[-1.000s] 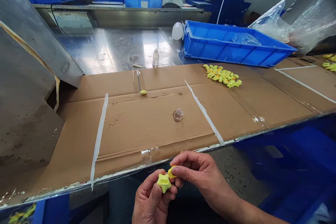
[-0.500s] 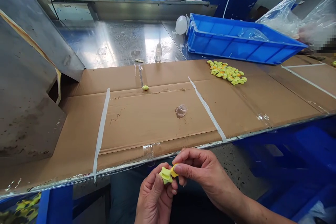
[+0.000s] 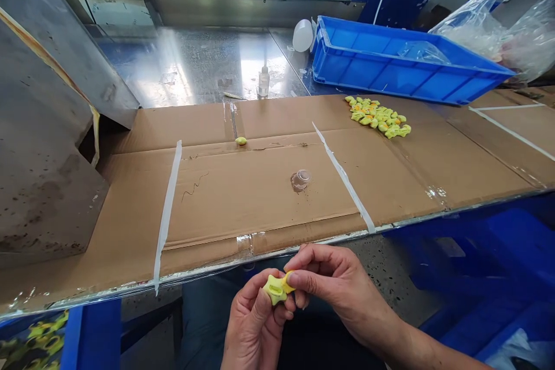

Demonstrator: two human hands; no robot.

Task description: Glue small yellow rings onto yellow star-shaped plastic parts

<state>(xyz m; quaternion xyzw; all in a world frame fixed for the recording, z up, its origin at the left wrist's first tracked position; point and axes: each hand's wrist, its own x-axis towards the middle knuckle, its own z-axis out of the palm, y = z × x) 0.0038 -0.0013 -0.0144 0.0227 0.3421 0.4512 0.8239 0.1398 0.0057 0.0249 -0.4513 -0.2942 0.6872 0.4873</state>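
Observation:
Just off the table's front edge, my left hand (image 3: 258, 321) pinches a small lime-green star-shaped piece (image 3: 274, 289) between thumb and fingers. A slot-like recess shows in the middle of its face. My right hand (image 3: 332, 283) pinches a small yellow-orange piece (image 3: 287, 282) against the star's right side. The fingers cover much of the yellow-orange piece, so its shape cannot be made out. On the cardboard in front stands a small clear cup (image 3: 300, 180). A single green piece (image 3: 241, 141) lies farther back.
A cluster of green and yellow pieces (image 3: 379, 118) lies at the back right, before a blue crate (image 3: 407, 69). A small bottle (image 3: 263, 83) stands on the metal surface. A metal housing (image 3: 47, 144) rises at left; a bin of green pieces (image 3: 93, 332) sits below.
The view has shifted slightly, so the table and its contents appear a little higher. Both hands keep their hold, and the yellow-orange piece stays against the star.

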